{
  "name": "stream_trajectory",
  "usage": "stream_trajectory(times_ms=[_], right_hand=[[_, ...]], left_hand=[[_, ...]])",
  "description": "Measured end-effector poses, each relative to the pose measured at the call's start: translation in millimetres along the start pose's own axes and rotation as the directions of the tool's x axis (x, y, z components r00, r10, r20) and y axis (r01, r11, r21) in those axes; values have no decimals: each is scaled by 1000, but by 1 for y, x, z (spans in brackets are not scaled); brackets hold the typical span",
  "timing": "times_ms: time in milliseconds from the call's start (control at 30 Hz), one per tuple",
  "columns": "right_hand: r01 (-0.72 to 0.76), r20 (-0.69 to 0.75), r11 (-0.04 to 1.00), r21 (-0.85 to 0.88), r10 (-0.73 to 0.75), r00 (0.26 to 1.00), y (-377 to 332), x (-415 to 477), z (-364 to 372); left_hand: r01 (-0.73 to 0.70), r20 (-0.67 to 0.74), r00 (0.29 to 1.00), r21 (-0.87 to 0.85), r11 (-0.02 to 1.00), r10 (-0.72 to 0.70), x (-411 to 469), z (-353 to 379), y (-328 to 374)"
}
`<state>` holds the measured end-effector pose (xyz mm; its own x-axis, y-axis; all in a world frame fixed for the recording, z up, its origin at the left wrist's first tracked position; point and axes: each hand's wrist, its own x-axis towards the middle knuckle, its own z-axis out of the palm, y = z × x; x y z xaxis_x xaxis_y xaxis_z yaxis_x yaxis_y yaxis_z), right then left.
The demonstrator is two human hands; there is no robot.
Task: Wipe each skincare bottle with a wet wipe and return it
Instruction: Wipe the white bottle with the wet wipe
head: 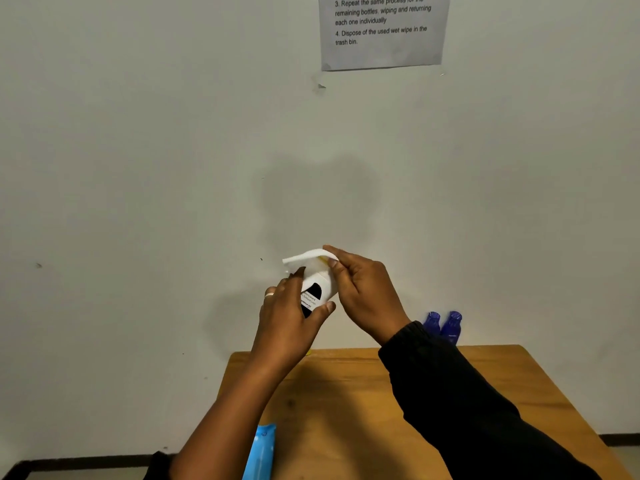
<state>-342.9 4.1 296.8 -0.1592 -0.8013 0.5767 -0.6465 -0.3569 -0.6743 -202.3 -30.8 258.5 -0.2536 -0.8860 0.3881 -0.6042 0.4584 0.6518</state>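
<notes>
Above the far edge of the table [346, 410], we held the white bottle [317, 289] up before the wall, our left hand [289, 317] curled round its lower body with the thumb under the label. Its long axis leaned up and rightward, so the top end lay just beside our right hand [360, 289], which pinched the wet wipe [304, 257] draped over that end. We judged the right hand better placed for a stroke down the bottle. Two blue bottles [443, 325] stood far right.

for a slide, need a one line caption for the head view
Left hand holds a white bottle; right hand pinches a wet wipe over its top.
</notes>
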Motion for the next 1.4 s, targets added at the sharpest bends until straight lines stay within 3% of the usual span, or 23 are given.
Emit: stream_trajectory(times_ms=[167, 300, 367, 533, 700, 867, 933, 1000, 1067, 1167, 1300, 1400], right_hand=[[68, 28, 998, 1, -68, 997, -4, -3, 3], [-172, -21, 937, 303, 187, 982, -3, 9, -7], [-162, 6, 957, 242, 165, 986, -1, 13, -14], [62, 282, 982, -180, -9, 960, -5, 11, -16], [-50, 333, 973, -227, 125, 935, 2, 10, -22], [47, 328, 977, -207, 24, 944, -5, 6, -17], [-35, 319, 988, -151, 82, 944, 1, 8, -18], [-255, 284, 966, 48, 231, 930, 10, 10, -18], [-475, 244, 811, 340, 412, 878, 18, 9, -17], [-590, 294, 467, 659, 561, 774, 20, 4, -16], [-502, 400, 24, 865, 571, 717, 12, -5, -14], [-431, 405, -94, 897, 566, 718, 9, -7, -11]], left_hand=[[-13, -1, 1000, 131, 991, 14, -2, -2, 0], [-64, 23, 998, 278, 958, 60, -1, -6, 1], [-123, 20, 992, 344, 931, 123, -2, -9, 2], [-202, 15, 976, 426, 882, 217, -1, -12, 6], [-237, 39, 966, 525, 818, 255, 1, -11, 2], [-262, 39, 958, 525, 809, 285, -1, -9, 2], [-261, 40, 959, 511, 819, 280, 0, -11, 1], [-254, 35, 962, 483, 838, 272, -1, -12, -1], [-236, 32, 969, 421, 876, 246, -3, -12, -3], [-175, 16, 984, 338, 925, 180, -3, -10, -5], [-95, 14, 995, 175, 980, 94, -1, -8, -10], [27, 62, 998, -127, 992, -19, -3, -8, -8]])
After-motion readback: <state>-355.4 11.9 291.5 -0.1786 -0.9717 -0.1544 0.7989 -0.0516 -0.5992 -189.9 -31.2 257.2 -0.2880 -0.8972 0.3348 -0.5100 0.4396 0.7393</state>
